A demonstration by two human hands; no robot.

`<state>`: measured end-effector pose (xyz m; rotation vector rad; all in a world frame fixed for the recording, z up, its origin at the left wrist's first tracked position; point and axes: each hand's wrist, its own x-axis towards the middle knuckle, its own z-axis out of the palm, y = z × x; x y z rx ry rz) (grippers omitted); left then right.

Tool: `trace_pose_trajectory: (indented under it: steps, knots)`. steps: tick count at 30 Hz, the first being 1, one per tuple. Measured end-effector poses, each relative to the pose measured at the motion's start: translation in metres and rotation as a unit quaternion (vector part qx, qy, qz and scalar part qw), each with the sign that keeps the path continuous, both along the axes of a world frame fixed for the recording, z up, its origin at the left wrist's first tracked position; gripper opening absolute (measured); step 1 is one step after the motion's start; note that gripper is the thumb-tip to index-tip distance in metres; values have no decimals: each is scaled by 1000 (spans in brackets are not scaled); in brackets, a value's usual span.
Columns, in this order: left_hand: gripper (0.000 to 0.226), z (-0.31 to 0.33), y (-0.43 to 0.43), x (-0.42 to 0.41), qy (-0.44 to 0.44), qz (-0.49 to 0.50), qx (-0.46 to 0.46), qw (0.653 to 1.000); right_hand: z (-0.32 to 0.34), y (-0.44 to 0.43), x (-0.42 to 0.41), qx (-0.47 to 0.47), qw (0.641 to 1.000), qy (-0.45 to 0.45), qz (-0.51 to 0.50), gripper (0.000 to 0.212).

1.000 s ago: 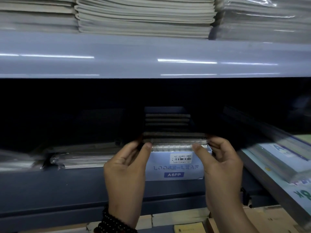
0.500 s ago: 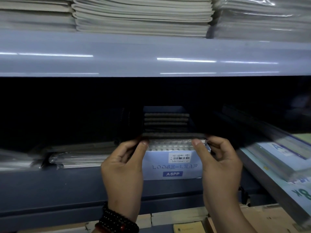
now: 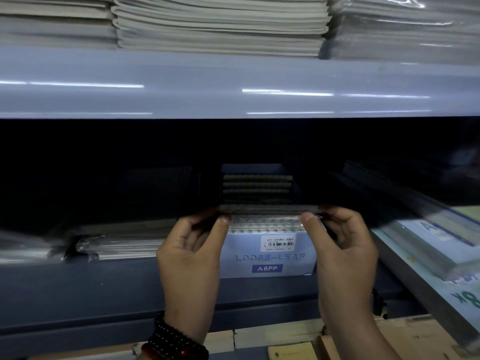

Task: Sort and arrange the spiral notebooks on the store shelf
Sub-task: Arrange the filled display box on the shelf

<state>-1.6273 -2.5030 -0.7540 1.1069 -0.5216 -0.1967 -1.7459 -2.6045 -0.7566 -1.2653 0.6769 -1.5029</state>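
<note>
A pale blue box (image 3: 270, 261) printed "LOOSE-LEAF A6PP" stands at the front of the dark lower shelf. It is filled with upright spiral notebooks (image 3: 255, 189), their wire bindings showing in rows. The front notebook (image 3: 266, 223), wrapped in clear plastic, is pinched at its top corners by both hands. My left hand (image 3: 192, 258) holds its left end between thumb and fingers. My right hand (image 3: 342, 255) holds its right end the same way. The back of the shelf is too dark to make out.
Flat plastic-wrapped notebooks (image 3: 122, 245) lie to the left of the box. Larger pads (image 3: 436, 242) slope down at the right. The pale shelf edge (image 3: 233, 89) above carries stacks of grey exercise books (image 3: 220, 24). Cardboard boxes (image 3: 285, 341) sit below.
Both hands have stayed on the front notebook's top corners. They have moved slightly further into the shelf with it.
</note>
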Motion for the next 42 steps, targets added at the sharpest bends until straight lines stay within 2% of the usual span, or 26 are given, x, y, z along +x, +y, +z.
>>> trace_pose_trajectory:
  steps: [12,16,18,20,22,23,25,26,27,28,29,30,33,35,40,42]
  knots:
    - [18,-5,-2,1,-42,11,2,999,-2,0,0,-21,1000,9,-8,17]
    - [9,-6,-3,4,-21,27,22,999,-2,-1,-1,-18,1000,8,-12,8]
    - [21,-7,-4,8,4,15,35,999,-3,-4,-2,-13,1000,14,-18,3]
    - [26,-8,-6,12,27,-15,43,999,-2,-5,-2,-7,1000,13,-21,11]
    - [45,-10,-8,14,38,-44,73,996,-1,-6,0,11,1000,14,-10,24]
    - [56,-11,-8,15,36,-55,92,994,-1,-7,1,26,1000,13,0,28]
    - [60,-15,-10,17,-11,-78,142,987,-4,-11,3,75,997,2,19,32]
    - [65,-16,-10,16,-39,-92,172,980,-7,-14,5,100,995,2,30,42]
    - [73,-16,-11,15,-53,-102,195,974,-9,-15,6,116,992,11,44,65]
    - [81,-16,-11,13,-40,-113,205,971,-12,-18,7,129,990,20,53,80]
    - [87,-16,-12,13,-14,-125,206,970,-12,-18,8,140,988,26,60,85]
    - [87,-16,-12,11,4,-131,202,971,-11,-17,9,146,986,31,69,84]
    - [43,-5,-11,4,4,-136,174,975,-7,-13,11,142,985,67,75,88]
    - [34,1,-12,1,8,-134,157,979,-5,-14,10,118,986,94,76,92]
    - [59,-11,-17,2,10,-105,119,987,-7,-19,12,74,987,110,94,71]
    - [51,-12,-19,2,35,-100,118,987,-8,-22,15,70,983,132,108,51]
